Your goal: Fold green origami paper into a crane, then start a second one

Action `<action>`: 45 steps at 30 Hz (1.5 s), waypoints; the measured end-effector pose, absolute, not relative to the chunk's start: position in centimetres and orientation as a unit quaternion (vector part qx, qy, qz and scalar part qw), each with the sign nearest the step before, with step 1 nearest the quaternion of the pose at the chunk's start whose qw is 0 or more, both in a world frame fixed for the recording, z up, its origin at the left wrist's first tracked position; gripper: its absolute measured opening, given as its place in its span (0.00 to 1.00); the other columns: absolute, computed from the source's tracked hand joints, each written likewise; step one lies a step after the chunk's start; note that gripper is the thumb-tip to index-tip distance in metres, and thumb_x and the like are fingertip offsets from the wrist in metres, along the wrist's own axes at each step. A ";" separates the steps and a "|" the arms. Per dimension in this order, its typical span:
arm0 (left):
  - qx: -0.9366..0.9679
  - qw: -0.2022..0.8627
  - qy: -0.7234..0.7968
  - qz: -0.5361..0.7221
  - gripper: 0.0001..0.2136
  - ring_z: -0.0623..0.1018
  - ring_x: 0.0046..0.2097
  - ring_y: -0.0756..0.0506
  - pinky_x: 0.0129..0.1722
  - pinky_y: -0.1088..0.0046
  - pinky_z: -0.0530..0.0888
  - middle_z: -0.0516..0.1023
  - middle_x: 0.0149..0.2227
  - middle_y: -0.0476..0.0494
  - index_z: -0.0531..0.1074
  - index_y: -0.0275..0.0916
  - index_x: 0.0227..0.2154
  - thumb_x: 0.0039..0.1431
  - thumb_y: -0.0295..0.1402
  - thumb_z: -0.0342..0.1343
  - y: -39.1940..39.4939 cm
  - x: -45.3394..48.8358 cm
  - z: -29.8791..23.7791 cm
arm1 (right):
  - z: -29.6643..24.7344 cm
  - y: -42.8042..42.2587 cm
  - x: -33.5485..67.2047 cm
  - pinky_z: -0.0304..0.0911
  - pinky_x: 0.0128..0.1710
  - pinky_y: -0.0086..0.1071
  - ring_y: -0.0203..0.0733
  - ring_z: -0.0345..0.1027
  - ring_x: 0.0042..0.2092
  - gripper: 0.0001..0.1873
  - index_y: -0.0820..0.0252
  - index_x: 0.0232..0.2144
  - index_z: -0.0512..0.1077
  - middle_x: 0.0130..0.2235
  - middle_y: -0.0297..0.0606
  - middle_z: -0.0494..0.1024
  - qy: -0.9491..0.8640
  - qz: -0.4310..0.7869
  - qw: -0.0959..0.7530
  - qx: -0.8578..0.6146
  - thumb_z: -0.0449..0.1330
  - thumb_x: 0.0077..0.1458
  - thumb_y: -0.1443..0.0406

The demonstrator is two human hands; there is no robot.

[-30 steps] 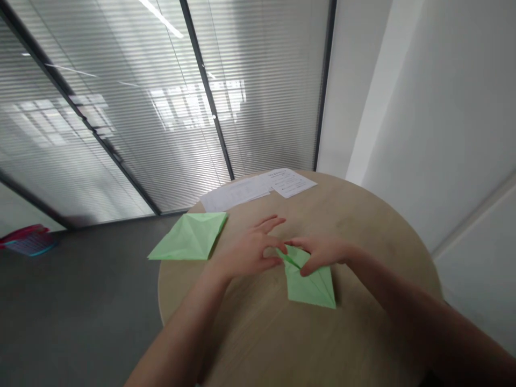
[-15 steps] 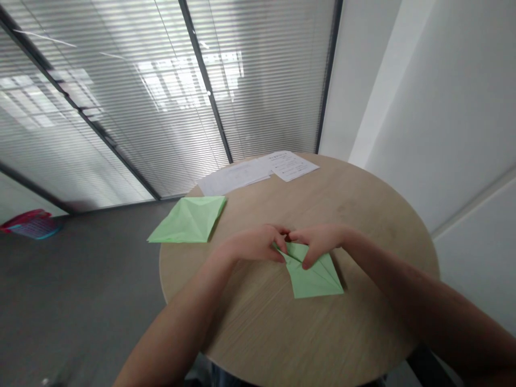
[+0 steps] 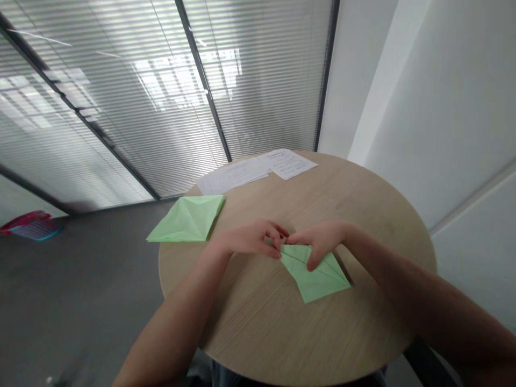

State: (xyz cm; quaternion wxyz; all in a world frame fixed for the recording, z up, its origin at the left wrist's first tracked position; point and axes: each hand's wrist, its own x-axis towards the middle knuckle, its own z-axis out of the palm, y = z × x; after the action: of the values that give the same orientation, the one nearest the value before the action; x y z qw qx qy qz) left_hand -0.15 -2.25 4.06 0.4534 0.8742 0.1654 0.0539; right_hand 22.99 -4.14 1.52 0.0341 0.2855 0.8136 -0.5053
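A folded piece of light green paper (image 3: pixel 318 283) is between my hands, just above the wooden tabletop, with crease lines running across it. My left hand (image 3: pixel 258 239) pinches its upper left corner between thumb and fingers. From the far right side, my right hand (image 3: pixel 320 244) grips the same paper, its thumb pressed on the upper face and its other fingers hidden behind the sheet. The fingertips of both hands come close together at the paper's far edge.
On the round wooden table (image 3: pixel 258 333), a larger creased green sheet (image 3: pixel 187 220) overhangs the left edge. White papers with print (image 3: pixel 237 174) lie along the far edge. A red and blue basket (image 3: pixel 36 226) stands on the grey floor at far left, near window blinds (image 3: pixel 262 80).
The folded paper has turned slightly, its lower corner swinging a little to the right. My left fingers have shifted left to its corner, and my right thumb has slid slightly right.
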 end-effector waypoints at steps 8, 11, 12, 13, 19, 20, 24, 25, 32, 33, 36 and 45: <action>0.803 0.456 0.317 0.213 0.08 0.77 0.42 0.45 0.42 0.69 0.72 0.79 0.41 0.41 0.76 0.37 0.30 0.56 0.37 0.61 -0.5 -2.0 3.6 | 1.1 -4.1 23.7 0.67 0.49 0.36 0.49 0.71 0.52 0.36 0.56 0.56 0.67 0.53 0.38 0.76 0.772 -0.575 -0.021 0.270 0.69 0.44 0.65; 0.723 0.458 0.388 0.341 0.12 0.77 0.37 0.47 0.38 0.69 0.73 0.78 0.38 0.43 0.75 0.38 0.39 0.58 0.41 0.58 -0.1 -2.1 3.6 | 0.7 -4.1 23.5 0.66 0.51 0.39 0.50 0.71 0.53 0.37 0.56 0.57 0.67 0.54 0.39 0.76 0.756 -0.573 -0.104 0.298 0.69 0.43 0.66; 0.703 0.471 0.396 0.356 0.14 0.76 0.37 0.47 0.38 0.69 0.74 0.78 0.40 0.43 0.74 0.39 0.41 0.58 0.42 0.58 -0.2 -2.1 3.6 | 0.6 -4.1 23.4 0.67 0.51 0.40 0.50 0.71 0.53 0.36 0.55 0.57 0.67 0.53 0.39 0.76 0.744 -0.572 -0.142 0.316 0.69 0.44 0.66; 0.695 0.488 0.397 0.350 0.16 0.76 0.38 0.47 0.37 0.70 0.74 0.77 0.41 0.43 0.74 0.39 0.43 0.57 0.43 0.59 -0.3 -1.9 3.6 | 0.5 -4.1 23.2 0.68 0.50 0.41 0.50 0.71 0.52 0.34 0.55 0.57 0.67 0.52 0.39 0.77 0.728 -0.577 -0.166 0.331 0.68 0.45 0.66; 0.760 0.486 0.359 0.239 0.12 0.73 0.31 0.49 0.33 0.73 0.70 0.76 0.30 0.47 0.77 0.36 0.34 0.56 0.40 0.59 -1.5 0.0 2.8 | -0.1 -4.4 22.2 0.70 0.42 0.37 0.48 0.75 0.45 0.23 0.57 0.47 0.73 0.44 0.37 0.80 0.698 -0.572 -0.211 0.375 0.65 0.45 0.69; 0.755 0.483 0.368 0.247 0.11 0.72 0.30 0.50 0.33 0.73 0.70 0.75 0.28 0.48 0.77 0.36 0.32 0.56 0.40 0.59 -1.6 0.3 2.5 | -0.1 -4.5 22.1 0.70 0.42 0.37 0.48 0.75 0.45 0.22 0.57 0.46 0.73 0.43 0.37 0.80 0.702 -0.565 -0.211 0.379 0.65 0.45 0.69; 0.717 0.497 0.400 0.281 0.11 0.72 0.29 0.49 0.33 0.72 0.71 0.73 0.26 0.48 0.76 0.36 0.29 0.55 0.40 0.58 -1.5 0.8 1.7 | -0.1 -4.6 21.8 0.68 0.42 0.36 0.48 0.74 0.45 0.20 0.57 0.43 0.73 0.42 0.36 0.80 0.719 -0.538 -0.214 0.386 0.65 0.45 0.69; 0.710 0.502 0.403 0.286 0.11 0.73 0.29 0.49 0.33 0.72 0.71 0.73 0.26 0.48 0.75 0.36 0.28 0.55 0.40 0.59 -1.5 0.8 1.7 | 0.0 -4.7 21.7 0.68 0.42 0.36 0.47 0.74 0.44 0.19 0.58 0.43 0.73 0.42 0.36 0.80 0.721 -0.534 -0.212 0.387 0.65 0.45 0.69; 0.682 0.489 0.434 0.327 0.13 0.72 0.29 0.50 0.32 0.72 0.72 0.73 0.25 0.49 0.75 0.36 0.27 0.54 0.43 0.58 -1.3 0.8 1.9 | -0.3 -4.7 21.5 0.68 0.39 0.34 0.46 0.74 0.43 0.21 0.59 0.44 0.72 0.43 0.38 0.79 0.708 -0.550 -0.216 0.387 0.65 0.44 0.69; 0.683 0.480 0.438 0.332 0.13 0.72 0.29 0.50 0.31 0.72 0.72 0.73 0.25 0.49 0.75 0.36 0.27 0.55 0.43 0.58 -1.3 0.7 2.0 | -0.3 -4.7 21.5 0.67 0.39 0.34 0.46 0.74 0.43 0.22 0.59 0.45 0.71 0.43 0.38 0.79 0.706 -0.547 -0.219 0.393 0.65 0.44 0.69; 0.689 0.454 0.447 0.346 0.12 0.71 0.28 0.50 0.30 0.73 0.72 0.73 0.26 0.49 0.75 0.37 0.27 0.54 0.42 0.57 -1.2 0.6 2.1 | -0.4 -4.6 21.6 0.67 0.39 0.34 0.47 0.74 0.43 0.22 0.59 0.44 0.72 0.42 0.39 0.79 0.718 -0.518 -0.218 0.411 0.65 0.44 0.68; 0.716 0.344 0.479 0.374 0.17 0.68 0.24 0.50 0.25 0.74 0.64 0.69 0.20 0.51 0.70 0.39 0.21 0.57 0.46 0.54 -0.9 0.5 1.3 | -0.1 -4.9 21.4 0.69 0.40 0.36 0.48 0.74 0.43 0.20 0.57 0.43 0.73 0.41 0.38 0.80 0.727 -0.529 -0.204 0.387 0.64 0.44 0.69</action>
State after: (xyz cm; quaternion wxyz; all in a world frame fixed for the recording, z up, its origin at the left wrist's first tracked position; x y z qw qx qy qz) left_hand 0.53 -0.90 1.33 0.3441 0.7156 0.4789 0.3743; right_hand 21.43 -4.90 -0.12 -0.2035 0.3874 0.7273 -0.5287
